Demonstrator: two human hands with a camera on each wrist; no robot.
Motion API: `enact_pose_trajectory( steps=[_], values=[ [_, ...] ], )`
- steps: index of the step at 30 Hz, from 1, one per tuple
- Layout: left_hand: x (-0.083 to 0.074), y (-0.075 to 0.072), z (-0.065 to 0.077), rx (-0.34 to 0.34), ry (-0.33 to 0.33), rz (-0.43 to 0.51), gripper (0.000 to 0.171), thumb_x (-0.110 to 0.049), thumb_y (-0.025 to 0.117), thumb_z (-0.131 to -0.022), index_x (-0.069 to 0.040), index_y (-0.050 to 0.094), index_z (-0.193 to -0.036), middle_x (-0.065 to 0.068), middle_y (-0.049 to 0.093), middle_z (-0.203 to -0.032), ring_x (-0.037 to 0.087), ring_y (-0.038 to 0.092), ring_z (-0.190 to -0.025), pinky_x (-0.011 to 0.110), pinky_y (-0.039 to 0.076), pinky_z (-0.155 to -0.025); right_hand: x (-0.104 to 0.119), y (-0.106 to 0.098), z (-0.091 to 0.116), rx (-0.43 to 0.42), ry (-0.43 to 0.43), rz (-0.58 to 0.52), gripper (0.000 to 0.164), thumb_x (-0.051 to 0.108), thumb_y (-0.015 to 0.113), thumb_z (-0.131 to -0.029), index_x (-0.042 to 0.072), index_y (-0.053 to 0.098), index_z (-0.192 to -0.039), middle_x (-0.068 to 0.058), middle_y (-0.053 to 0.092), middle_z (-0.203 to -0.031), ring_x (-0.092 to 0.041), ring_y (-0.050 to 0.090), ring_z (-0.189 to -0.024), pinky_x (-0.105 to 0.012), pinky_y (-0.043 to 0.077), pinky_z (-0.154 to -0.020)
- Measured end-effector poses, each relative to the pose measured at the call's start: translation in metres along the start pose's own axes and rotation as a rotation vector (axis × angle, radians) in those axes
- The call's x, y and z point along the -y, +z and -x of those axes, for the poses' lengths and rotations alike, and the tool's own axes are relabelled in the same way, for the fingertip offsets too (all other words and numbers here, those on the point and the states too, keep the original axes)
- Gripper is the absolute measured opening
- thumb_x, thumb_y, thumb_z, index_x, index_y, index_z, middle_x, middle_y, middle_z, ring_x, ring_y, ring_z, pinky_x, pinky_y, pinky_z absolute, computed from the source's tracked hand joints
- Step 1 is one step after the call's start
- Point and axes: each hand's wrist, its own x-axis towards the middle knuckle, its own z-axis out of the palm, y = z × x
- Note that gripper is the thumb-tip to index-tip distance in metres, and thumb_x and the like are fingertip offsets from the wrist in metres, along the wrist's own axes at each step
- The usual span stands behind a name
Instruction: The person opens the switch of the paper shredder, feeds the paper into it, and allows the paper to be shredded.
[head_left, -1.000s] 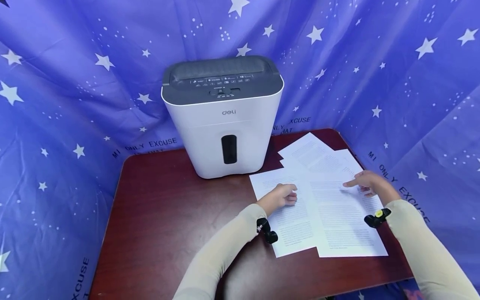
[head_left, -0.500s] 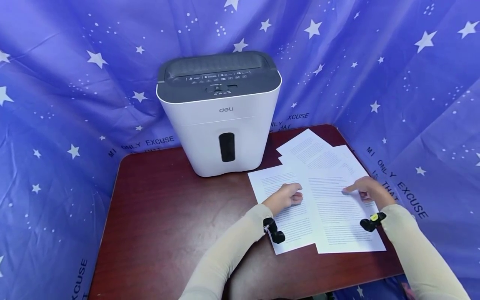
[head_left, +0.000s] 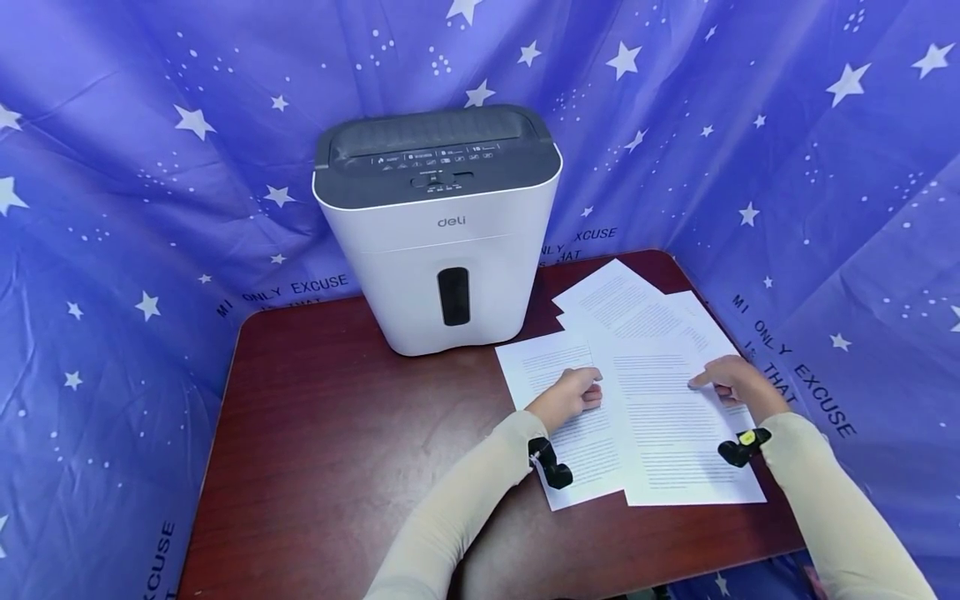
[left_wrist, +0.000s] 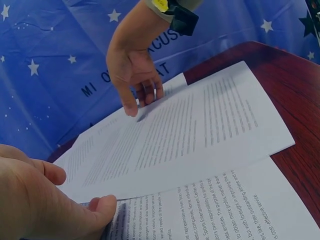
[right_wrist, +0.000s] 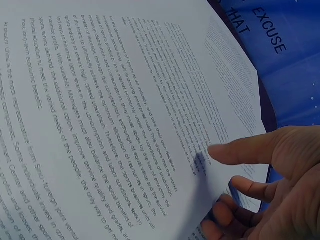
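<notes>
Several printed sheets lie overlapping on the table's right side. My left hand (head_left: 566,400) is over the left sheet (head_left: 588,467), its fingers loosely bent. In the left wrist view its thumb (left_wrist: 105,210) is beside the near edge of the top sheet (left_wrist: 165,130); a firm pinch does not show. At the top sheet's right side is my right hand (head_left: 738,383), thumb pointing over the print. In the right wrist view the thumb (right_wrist: 235,150) casts a shadow on the paper, while the bent fingers (right_wrist: 245,215) are by the sheet's edge, their contact unclear.
A white paper shredder (head_left: 405,292) with a dark grey top stands at the back of the dark red table (head_left: 322,442). More sheets (head_left: 615,287) lie beyond the top one. Blue star-printed curtains (head_left: 187,183) hang close behind and at both sides.
The top sheet has slid slightly left over the left sheet. My left hand moved a little right at first, then barely moved. My right thumb is lower, closer to the paper.
</notes>
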Motion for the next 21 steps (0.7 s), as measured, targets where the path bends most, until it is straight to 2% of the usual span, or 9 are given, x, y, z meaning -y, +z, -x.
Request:
enact_pose_trajectory(
  steps=[2,5,9,13,16,19,21],
  values=[
    [0.000,0.001,0.000,-0.015,0.004,-0.024,0.020,-0.002,0.059,-0.082,-0.001,0.051,-0.101,0.015,0.057,-0.089,0.021,0.056,-0.075,0.039,0.051,-0.091,0.000,-0.001,0.002,0.004,-0.018,-0.029,0.062,0.011,0.070,-0.078,-0.014,0.041,-0.126,-0.018,0.048,-0.095,-0.025,0.049,-0.080,-0.029,0.043,-0.064],
    [0.000,0.002,0.000,-0.040,0.008,-0.056,0.012,-0.003,0.058,-0.083,-0.005,0.049,-0.091,0.005,0.051,-0.074,0.013,0.046,-0.064,0.038,0.051,-0.090,-0.002,-0.002,0.002,0.021,-0.043,-0.106,0.058,0.002,0.065,-0.079,-0.015,0.040,-0.129,-0.013,0.056,-0.088,-0.020,0.053,-0.072,-0.030,0.047,-0.063],
    [0.001,0.004,-0.001,-0.064,0.021,-0.100,0.011,-0.002,0.057,-0.082,-0.007,0.048,-0.087,0.000,0.044,-0.066,0.011,0.043,-0.062,0.036,0.052,-0.089,-0.007,-0.004,-0.001,0.062,-0.073,-0.249,0.056,-0.006,0.060,-0.081,-0.015,0.038,-0.132,-0.003,0.060,-0.075,-0.016,0.057,-0.067,-0.031,0.053,-0.064],
    [0.002,0.003,-0.003,-0.054,0.039,-0.129,0.010,0.004,0.054,-0.081,-0.001,0.057,-0.090,0.004,0.050,-0.070,0.016,0.053,-0.071,0.036,0.053,-0.088,-0.010,-0.005,-0.004,0.082,-0.063,-0.365,0.054,-0.007,0.059,-0.083,-0.014,0.040,-0.132,0.002,0.060,-0.069,-0.016,0.057,-0.067,-0.030,0.052,-0.063],
    [0.004,0.001,-0.004,-0.025,0.043,-0.122,0.028,0.013,0.049,-0.080,0.004,0.063,-0.102,0.013,0.062,-0.081,0.022,0.061,-0.080,0.038,0.053,-0.087,-0.012,-0.005,-0.005,0.100,-0.057,-0.437,0.053,-0.008,0.059,-0.083,-0.014,0.040,-0.132,0.002,0.060,-0.068,-0.015,0.056,-0.067,-0.029,0.051,-0.061],
    [0.008,-0.003,-0.003,-0.028,0.046,-0.119,0.037,0.019,0.046,-0.077,0.006,0.064,-0.106,0.020,0.067,-0.091,0.025,0.064,-0.080,0.039,0.054,-0.084,-0.013,-0.004,-0.004,0.117,-0.051,-0.493,0.049,-0.006,0.059,-0.085,-0.011,0.042,-0.131,0.003,0.059,-0.069,-0.015,0.056,-0.069,-0.027,0.051,-0.062],
    [0.010,-0.004,-0.003,-0.053,0.052,-0.131,0.033,0.020,0.048,-0.077,0.007,0.064,-0.104,0.022,0.067,-0.092,0.025,0.064,-0.076,0.040,0.055,-0.082,-0.014,-0.003,-0.002,0.134,-0.055,-0.540,0.043,-0.005,0.058,-0.087,-0.007,0.046,-0.127,0.005,0.060,-0.071,-0.014,0.056,-0.071,-0.027,0.052,-0.065]
  ],
)
